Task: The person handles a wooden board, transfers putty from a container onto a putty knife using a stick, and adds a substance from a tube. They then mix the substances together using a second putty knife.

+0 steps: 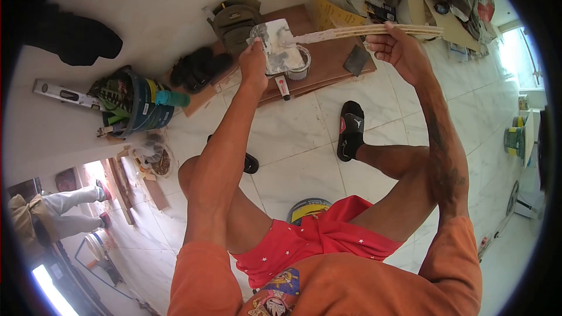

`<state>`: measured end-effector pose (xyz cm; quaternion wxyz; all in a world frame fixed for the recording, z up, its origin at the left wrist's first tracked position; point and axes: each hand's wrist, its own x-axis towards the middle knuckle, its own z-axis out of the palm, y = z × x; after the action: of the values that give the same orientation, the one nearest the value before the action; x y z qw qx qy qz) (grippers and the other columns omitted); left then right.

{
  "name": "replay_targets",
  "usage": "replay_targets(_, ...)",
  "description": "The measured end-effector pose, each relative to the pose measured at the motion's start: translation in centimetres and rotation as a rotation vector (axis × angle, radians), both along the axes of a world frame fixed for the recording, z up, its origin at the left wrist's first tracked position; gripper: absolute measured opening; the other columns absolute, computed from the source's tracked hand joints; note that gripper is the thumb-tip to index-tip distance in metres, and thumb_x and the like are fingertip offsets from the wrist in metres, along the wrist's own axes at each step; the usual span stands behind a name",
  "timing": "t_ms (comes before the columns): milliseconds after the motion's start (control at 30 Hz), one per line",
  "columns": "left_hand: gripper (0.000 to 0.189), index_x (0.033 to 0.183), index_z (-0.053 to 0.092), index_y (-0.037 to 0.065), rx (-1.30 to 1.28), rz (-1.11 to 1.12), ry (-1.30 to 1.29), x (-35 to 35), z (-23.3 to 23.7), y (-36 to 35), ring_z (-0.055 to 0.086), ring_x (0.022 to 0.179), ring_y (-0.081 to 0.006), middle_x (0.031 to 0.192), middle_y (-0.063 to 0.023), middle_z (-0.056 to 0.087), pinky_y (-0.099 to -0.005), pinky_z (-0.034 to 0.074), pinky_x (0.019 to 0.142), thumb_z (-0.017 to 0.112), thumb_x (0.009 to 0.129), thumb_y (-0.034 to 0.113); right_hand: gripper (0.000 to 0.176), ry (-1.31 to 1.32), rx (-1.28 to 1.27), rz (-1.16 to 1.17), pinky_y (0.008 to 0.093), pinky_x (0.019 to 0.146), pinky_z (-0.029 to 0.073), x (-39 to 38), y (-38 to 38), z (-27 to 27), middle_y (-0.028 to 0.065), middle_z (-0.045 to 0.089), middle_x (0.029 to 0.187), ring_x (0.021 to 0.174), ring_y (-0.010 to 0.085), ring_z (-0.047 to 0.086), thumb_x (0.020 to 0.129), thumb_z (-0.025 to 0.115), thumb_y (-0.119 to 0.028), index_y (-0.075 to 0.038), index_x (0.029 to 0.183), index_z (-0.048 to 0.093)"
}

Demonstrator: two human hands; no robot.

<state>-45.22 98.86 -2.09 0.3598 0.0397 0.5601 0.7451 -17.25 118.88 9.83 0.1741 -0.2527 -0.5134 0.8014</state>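
My left hand is closed on the edge of a flat plate smeared with white and grey paste. Between the fingers of my right hand are long thin wooden strips, held roughly level. Their left end is coated with pale paste and reaches the plate's right side; whether it touches cannot be told. Partly hidden behind the plate stands a small tub with whitish contents. A white and red tube lies just below it, and a dark flat square rests below my right hand.
The tub stands on a brown board on the tiled floor, near a backpack and a yellow sheet. A loaded bucket with a spirit level stands left. Another person's legs show at far left.
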Motion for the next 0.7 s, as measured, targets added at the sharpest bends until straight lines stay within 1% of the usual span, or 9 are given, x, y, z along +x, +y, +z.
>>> replay_targets(100,0.037,0.115,0.062,-0.006,0.008,-0.003,-0.007,0.3,1.3,-0.1,0.058,0.093,-0.0152,0.105,-0.0076,0.064,-0.0313,0.047,0.084,0.052,0.101,0.027,0.038,0.004,0.121,0.03,0.0291,0.075,0.055,0.1,-0.9,0.8,0.0148,0.07,0.105,0.09,0.018,0.068,0.102,0.051,-0.03,0.003,0.12,0.059)
replay_targets(200,0.036,0.116,0.061,-0.005,0.039,-0.019,0.006,0.3,2.4,-0.6,0.06,0.093,-0.0163,0.106,-0.0083,0.065,-0.0322,0.05,0.082,0.051,0.102,0.026,0.043,0.054,0.253,0.069,0.0286,0.076,0.055,0.2,-2.2,2.4,0.0148,0.069,0.106,0.091,0.0175,0.067,0.103,0.05,-0.029,0.005,0.128,0.055)
replay_targets(300,0.035,0.118,0.059,-0.005,0.096,-0.036,-0.043,0.5,4.1,-1.5,0.064,0.092,-0.0181,0.108,-0.0098,0.065,-0.0332,0.053,0.081,0.049,0.102,0.024,0.048,0.088,0.265,0.104,0.0286,0.077,0.054,0.1,-3.2,3.7,0.0154,0.068,0.106,0.091,0.0178,0.067,0.103,0.05,-0.029,0.007,0.134,0.05)
replay_targets(400,0.035,0.119,0.058,-0.005,0.145,-0.012,-0.074,0.3,5.5,-2.3,0.067,0.091,-0.02,0.109,-0.0114,0.066,-0.035,0.057,0.081,0.047,0.103,0.023,0.048,0.13,0.276,0.124,0.0286,0.077,0.054,-0.2,-4.5,4.9,0.0162,0.068,0.106,0.091,0.0184,0.067,0.103,0.049,-0.027,0.007,0.136,0.048)
replay_targets(500,0.034,0.119,0.058,-0.005,0.135,0.008,-0.073,-0.2,6.7,-3.1,0.067,0.091,-0.0213,0.109,-0.0117,0.066,-0.037,0.057,0.08,0.047,0.103,0.023,0.045,0.191,0.248,0.182,0.0301,0.079,0.054,-0.8,-4.8,5.2,0.0171,0.068,0.108,0.092,0.0201,0.067,0.102,0.048,-0.023,0.007,0.135,0.049)
replay_targets(600,0.034,0.119,0.058,-0.005,0.126,0.031,-0.067,-0.5,8.0,-4.0,0.067,0.091,-0.0219,0.109,-0.0118,0.066,-0.037,0.058,0.079,0.047,0.102,0.022,0.044,0.25,0.217,0.235,0.0328,0.08,0.054,-1.3,-5.1,5.1,0.018,0.067,0.11,0.095,0.0218,0.066,0.101,0.048,-0.021,0.007,0.135,0.049)
replay_targets(700,0.037,0.126,0.053,-0.005,0.152,0.01,-0.072,-0.7,9.4,-5.2,0.066,0.1,-0.0251,0.117,-0.0137,0.062,-0.0407,0.058,0.086,0.047,0.103,0.024,0.045,0.281,0.229,0.252,0.035,0.081,0.054,-1.9,-5.4,5.0,0.0185,0.066,0.111,0.096,0.023,0.065,0.1,0.049,-0.023,0.007,0.134,0.05)
